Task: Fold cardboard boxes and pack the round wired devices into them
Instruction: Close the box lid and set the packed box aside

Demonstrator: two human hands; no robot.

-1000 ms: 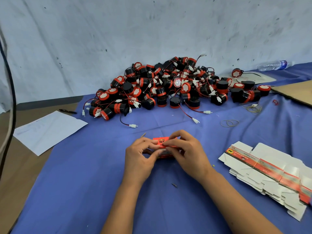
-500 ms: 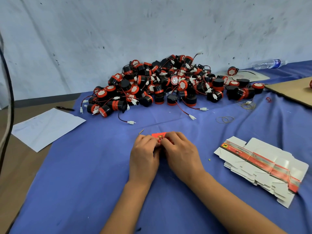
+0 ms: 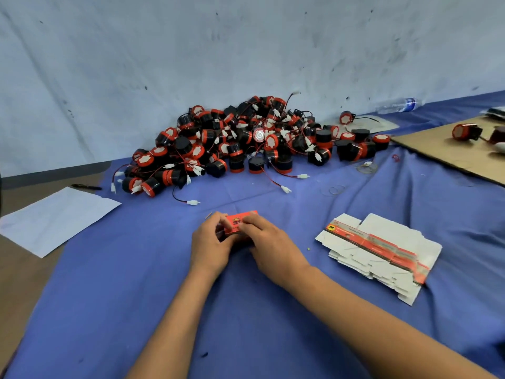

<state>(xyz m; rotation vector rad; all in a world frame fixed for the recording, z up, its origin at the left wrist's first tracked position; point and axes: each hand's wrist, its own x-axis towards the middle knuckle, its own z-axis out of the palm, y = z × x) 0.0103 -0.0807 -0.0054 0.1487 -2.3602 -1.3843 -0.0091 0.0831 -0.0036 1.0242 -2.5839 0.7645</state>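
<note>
**op_remote:** Both hands are on one carton right now. Left hand (image 3: 211,242) has its fingers curled round the left end of the small red box (image 3: 238,223), right hand (image 3: 269,242) is curled over the right end and top, so between them they pinch it just above the blue cloth (image 3: 136,310). I can't tell from my feed whether a device is already inside or if the end flaps are tucked; the fingers cover both ends. My guess is I'm mid-fold, closing or squaring up the box.

**boxfan22:** What's around it? Going left to right?

**op_remote:** Far left, a flat white sheet of paper (image 3: 54,220) with a black pen (image 3: 86,186) behind it. Then the big pile of round devices (image 3: 246,143) against the wall, well behind the hands: stubby black cylinders, glossy red rims, thin red and black wires ending in white plugs, all tangled. Right of the hands, a stack of flat box blanks (image 3: 379,250), matte white card with a red printed band. Far right, a brown cardboard sheet (image 3: 442,151).

**boxfan22:** Next move?

**op_remote:** Probably needs firm creases on that thin card, then picking one device free without dragging its neighbours by the wires.
</note>
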